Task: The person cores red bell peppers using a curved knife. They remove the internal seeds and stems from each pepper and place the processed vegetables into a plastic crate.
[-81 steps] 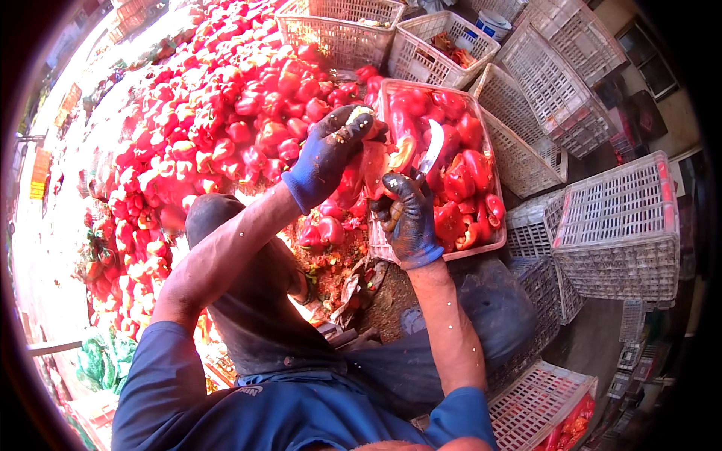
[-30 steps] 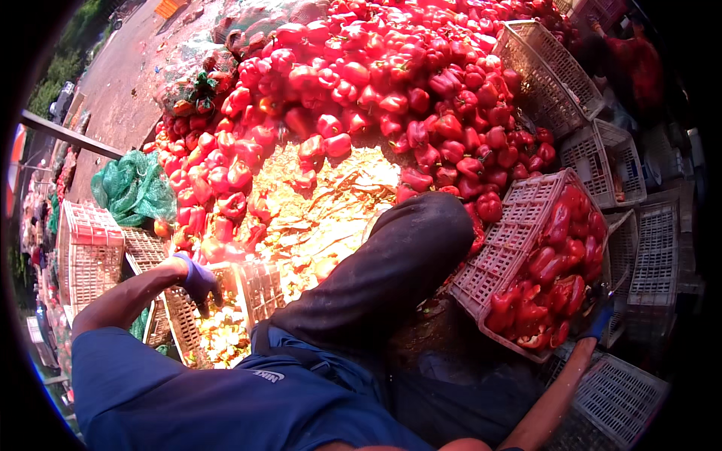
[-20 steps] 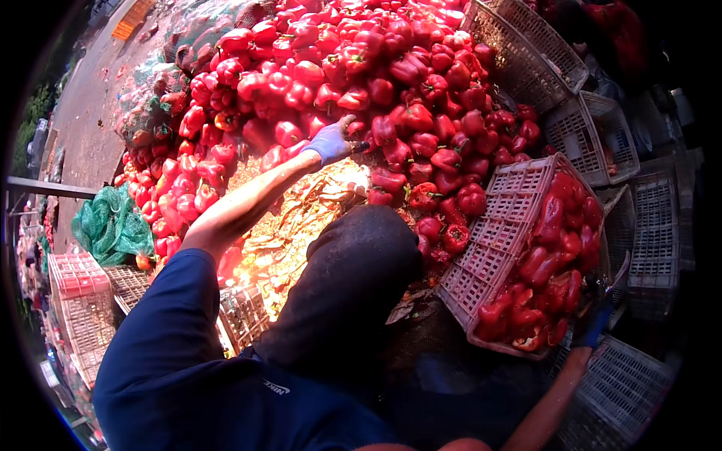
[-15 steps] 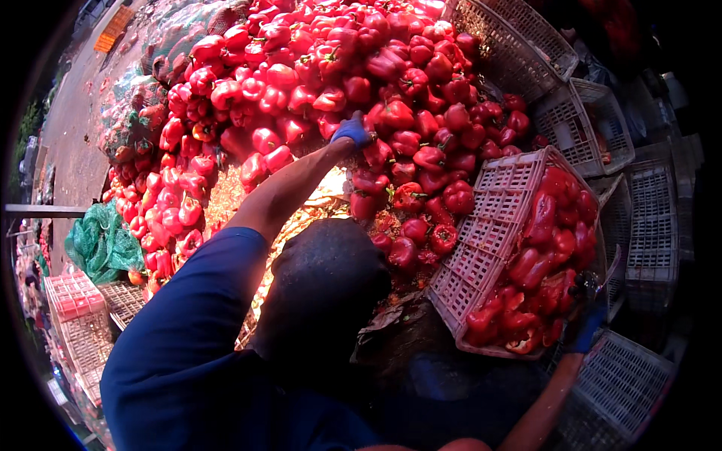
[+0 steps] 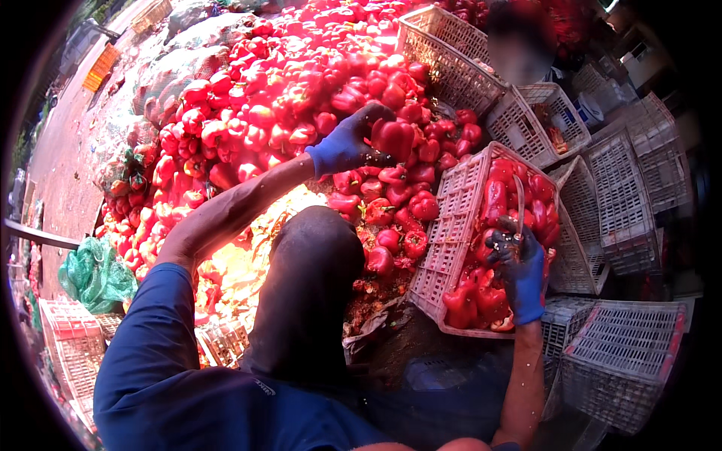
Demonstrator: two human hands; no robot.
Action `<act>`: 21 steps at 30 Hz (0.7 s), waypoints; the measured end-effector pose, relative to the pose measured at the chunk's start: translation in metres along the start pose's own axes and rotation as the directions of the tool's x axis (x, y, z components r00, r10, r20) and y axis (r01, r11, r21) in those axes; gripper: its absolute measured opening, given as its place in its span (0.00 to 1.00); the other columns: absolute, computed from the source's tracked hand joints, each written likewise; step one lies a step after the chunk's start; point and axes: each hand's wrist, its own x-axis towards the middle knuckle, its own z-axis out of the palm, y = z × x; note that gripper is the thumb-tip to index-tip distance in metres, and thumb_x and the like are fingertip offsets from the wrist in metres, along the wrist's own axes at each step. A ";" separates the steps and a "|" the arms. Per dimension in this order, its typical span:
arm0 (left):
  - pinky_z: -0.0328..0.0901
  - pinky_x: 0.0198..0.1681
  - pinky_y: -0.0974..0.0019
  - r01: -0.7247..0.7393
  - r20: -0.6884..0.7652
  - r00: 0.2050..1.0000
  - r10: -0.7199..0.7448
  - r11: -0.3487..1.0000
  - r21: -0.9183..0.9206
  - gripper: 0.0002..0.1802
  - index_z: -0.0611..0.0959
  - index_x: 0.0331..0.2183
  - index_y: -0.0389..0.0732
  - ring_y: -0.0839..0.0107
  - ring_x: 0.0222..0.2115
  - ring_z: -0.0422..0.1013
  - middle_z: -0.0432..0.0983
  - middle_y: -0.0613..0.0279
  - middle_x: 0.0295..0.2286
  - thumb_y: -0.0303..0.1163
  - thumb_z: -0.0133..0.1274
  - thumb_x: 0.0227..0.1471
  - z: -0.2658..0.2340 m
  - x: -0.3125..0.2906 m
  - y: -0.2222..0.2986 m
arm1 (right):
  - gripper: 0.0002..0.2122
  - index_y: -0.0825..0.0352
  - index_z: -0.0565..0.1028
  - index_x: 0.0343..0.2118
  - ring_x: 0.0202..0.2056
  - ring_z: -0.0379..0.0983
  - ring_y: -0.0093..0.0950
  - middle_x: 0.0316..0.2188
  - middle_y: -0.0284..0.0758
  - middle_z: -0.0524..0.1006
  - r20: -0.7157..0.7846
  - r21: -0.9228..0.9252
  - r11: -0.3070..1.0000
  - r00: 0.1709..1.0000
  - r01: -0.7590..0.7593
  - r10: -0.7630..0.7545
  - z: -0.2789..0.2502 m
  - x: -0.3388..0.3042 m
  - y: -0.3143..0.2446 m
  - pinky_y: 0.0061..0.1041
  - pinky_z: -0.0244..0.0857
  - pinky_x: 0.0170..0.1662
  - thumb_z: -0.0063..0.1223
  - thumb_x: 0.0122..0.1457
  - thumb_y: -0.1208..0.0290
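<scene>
Saw on my feed the left hand point(image 5: 347, 147) had just grabbed another pepper point(image 5: 392, 140), right hand point(image 5: 522, 269) gripping the knife point(image 5: 520, 197), so both were loaded.

From my remote feed I see bright red bell peppers point(image 5: 393, 140) | left glove point(image 5: 342, 146) blue, fingers blackish | right glove point(image 5: 524, 276) blue, fingers blackish | pepper crate point(image 5: 453, 231) pale pink, lattice-patterned | slotted crate point(image 5: 626, 342) grey | trousers point(image 5: 310, 289) black | T-shirt point(image 5: 150, 334) navy | mesh netting point(image 5: 98, 274) green | far crate point(image 5: 100, 68) orange
</scene>
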 end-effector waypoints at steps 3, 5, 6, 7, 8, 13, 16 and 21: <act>0.69 0.58 0.62 -0.140 0.048 0.989 0.138 0.990 0.037 0.41 0.72 0.56 0.41 0.69 0.57 0.68 0.71 0.59 0.53 0.29 0.76 0.41 0.039 0.015 0.072 | 0.22 0.65 0.71 0.60 0.26 0.77 0.17 0.35 0.35 0.83 -0.009 -0.019 0.996 0.996 0.093 -0.093 0.033 -0.011 -0.026 0.15 0.68 0.23 0.61 0.64 0.70; 0.68 0.57 0.59 -0.359 0.061 0.933 0.355 0.902 0.239 0.42 0.74 0.53 0.41 0.64 0.54 0.70 0.72 0.58 0.50 0.33 0.78 0.37 0.060 0.020 0.106 | 0.22 0.64 0.71 0.61 0.22 0.74 0.15 0.29 0.33 0.82 0.011 -0.015 0.999 0.999 0.046 -0.046 0.047 -0.020 -0.048 0.15 0.67 0.23 0.60 0.65 0.69; 0.66 0.57 0.60 -0.380 0.066 0.922 0.382 0.861 0.338 0.42 0.75 0.52 0.41 0.64 0.52 0.70 0.72 0.59 0.49 0.35 0.79 0.36 0.070 0.019 0.118 | 0.23 0.64 0.70 0.63 0.19 0.72 0.15 0.27 0.33 0.82 0.010 0.007 0.998 0.998 0.064 -0.064 0.052 -0.023 -0.051 0.15 0.65 0.22 0.59 0.66 0.69; 0.67 0.56 0.59 -0.434 0.073 0.896 0.437 0.833 0.341 0.43 0.75 0.52 0.41 0.62 0.51 0.70 0.72 0.57 0.49 0.34 0.79 0.33 0.080 0.020 0.125 | 0.24 0.63 0.69 0.64 0.19 0.72 0.15 0.27 0.33 0.82 0.009 0.015 0.996 0.996 0.092 -0.093 0.053 -0.029 -0.055 0.16 0.65 0.21 0.60 0.66 0.69; 0.68 0.55 0.59 -0.458 0.068 0.883 0.464 0.825 0.330 0.43 0.76 0.51 0.41 0.63 0.51 0.71 0.72 0.58 0.48 0.33 0.79 0.33 0.092 0.019 0.134 | 0.25 0.63 0.68 0.64 0.19 0.71 0.15 0.27 0.33 0.82 0.008 0.022 0.993 0.993 0.120 -0.120 0.053 -0.034 -0.059 0.16 0.64 0.21 0.60 0.66 0.69; 0.69 0.52 0.60 -0.398 0.005 0.910 0.415 0.868 0.298 0.41 0.76 0.51 0.41 0.66 0.50 0.71 0.74 0.59 0.47 0.31 0.78 0.34 0.122 0.000 0.152 | 0.25 0.66 0.66 0.64 0.28 0.79 0.20 0.31 0.33 0.80 0.007 -0.107 0.983 0.989 0.147 -0.148 0.044 -0.043 -0.037 0.21 0.71 0.25 0.59 0.65 0.72; 0.69 0.52 0.62 -0.198 -0.183 0.967 0.179 0.976 -0.089 0.40 0.76 0.52 0.40 0.71 0.50 0.71 0.75 0.61 0.47 0.29 0.77 0.37 0.128 0.007 0.136 | 0.24 0.68 0.66 0.63 0.30 0.80 0.22 0.32 0.34 0.80 0.033 -0.051 0.995 0.996 0.083 -0.081 0.046 -0.044 -0.003 0.24 0.74 0.27 0.58 0.65 0.73; 0.72 0.57 0.59 -0.053 -0.133 0.991 -0.009 0.888 -0.457 0.37 0.72 0.55 0.40 0.66 0.52 0.72 0.75 0.60 0.46 0.25 0.72 0.44 0.127 0.009 0.137 | 0.17 0.69 0.73 0.55 0.32 0.80 0.19 0.34 0.31 0.81 -0.047 -0.049 0.986 0.985 0.162 -0.165 0.042 -0.048 -0.012 0.20 0.73 0.29 0.57 0.64 0.78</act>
